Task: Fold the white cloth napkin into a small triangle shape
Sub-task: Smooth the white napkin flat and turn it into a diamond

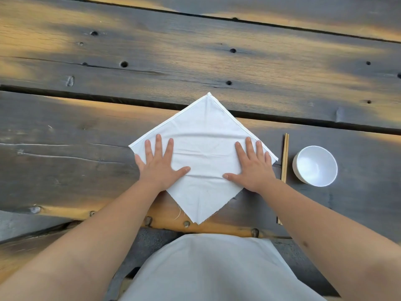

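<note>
A white cloth napkin (205, 148) lies flat on the wooden table as a diamond, one corner pointing away from me and one toward the near edge. Its near corner has frayed threads. My left hand (159, 165) presses flat on the napkin's left side, fingers spread, palm down. On the napkin's right side my right hand (252, 168) lies flat in the same way. Neither hand grips the cloth. Faint horizontal creases run across the napkin between my hands.
A pair of wooden chopsticks (284, 157) lies just right of the napkin, pointing away from me. A white empty bowl (314, 165) stands right of them. The table (152, 61) is dark weathered planks with gaps; its near edge runs just below the napkin's corner.
</note>
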